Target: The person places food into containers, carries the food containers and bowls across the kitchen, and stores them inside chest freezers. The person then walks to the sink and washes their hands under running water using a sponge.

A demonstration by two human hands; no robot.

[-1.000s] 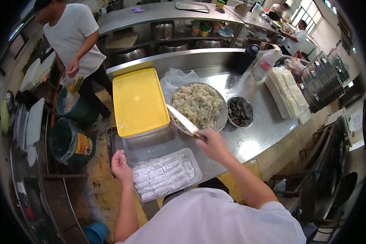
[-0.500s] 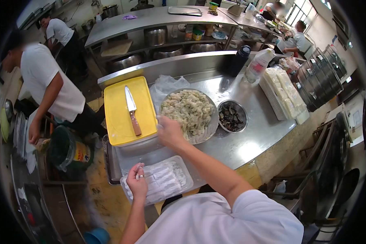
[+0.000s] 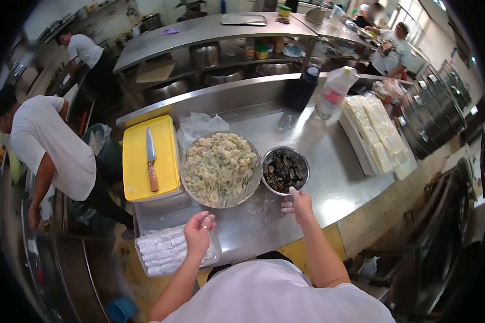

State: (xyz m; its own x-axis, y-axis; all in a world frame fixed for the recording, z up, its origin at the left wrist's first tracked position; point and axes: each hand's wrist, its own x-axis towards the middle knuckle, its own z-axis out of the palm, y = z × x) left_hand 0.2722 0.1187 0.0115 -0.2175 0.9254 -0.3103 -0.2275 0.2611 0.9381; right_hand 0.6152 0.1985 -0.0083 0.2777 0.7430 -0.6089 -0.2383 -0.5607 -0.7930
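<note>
My right hand (image 3: pixel 298 205) is at the near rim of a small metal bowl of dark pieces (image 3: pixel 285 170); its fingers are apart and hold nothing. Above the right edge of a clear tray of white-dusted rolls (image 3: pixel 161 250) is my left hand (image 3: pixel 200 229), empty, its fingers curled and partly apart. Between and beyond both hands stands a wide bowl of pale chopped filling with green bits (image 3: pixel 220 169). To its left, a knife (image 3: pixel 152 161) with a wooden handle lies on a yellow lid (image 3: pixel 136 161).
A dark bottle (image 3: pixel 304 90) and a clear plastic bottle (image 3: pixel 333 97) stand at the back of the steel table (image 3: pixel 253 226). Wrapped pale packs (image 3: pixel 377 132) fill a white crate at right, near stacked steamers (image 3: pixel 432 110). Co-workers stand at left (image 3: pixel 54 140) and far right.
My right hand set the knife on the yellow lid, let go and moved right to the small bowl. My left hand shifted over the tray's right side. The co-worker at left bent lower.
</note>
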